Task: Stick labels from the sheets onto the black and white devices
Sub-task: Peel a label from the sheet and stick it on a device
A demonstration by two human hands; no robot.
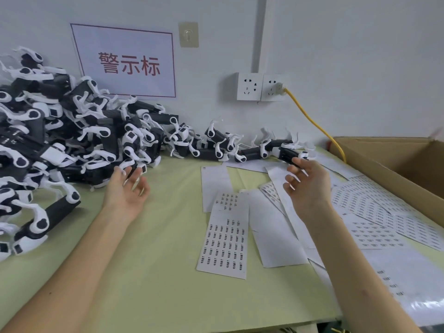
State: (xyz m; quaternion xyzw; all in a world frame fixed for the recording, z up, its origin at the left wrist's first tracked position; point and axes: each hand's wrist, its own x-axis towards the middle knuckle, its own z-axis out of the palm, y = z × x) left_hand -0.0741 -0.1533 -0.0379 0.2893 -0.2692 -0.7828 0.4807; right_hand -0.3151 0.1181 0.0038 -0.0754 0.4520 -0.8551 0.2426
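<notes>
A big heap of black and white devices (48, 131) fills the left of the green table, and a row of them (216, 150) runs along the wall. My left hand (127, 191) reaches to the heap's edge, fingers loosely spread, its fingertips at one device (141, 168). My right hand (308, 183) hovers with relaxed fingers, its fingertips by the black device (288, 153) at the row's right end. Between my forearms a label sheet (223, 243) lies flat, with some labels gone from its top.
More label sheets (374, 212) and blank backing sheets (271, 231) overlap on the right of the table (156, 260). An open cardboard box (396, 164) stands at the far right. A yellow cable (312, 118) runs from a wall socket (274, 88) down behind the box. A paper sign (125, 61) hangs on the wall.
</notes>
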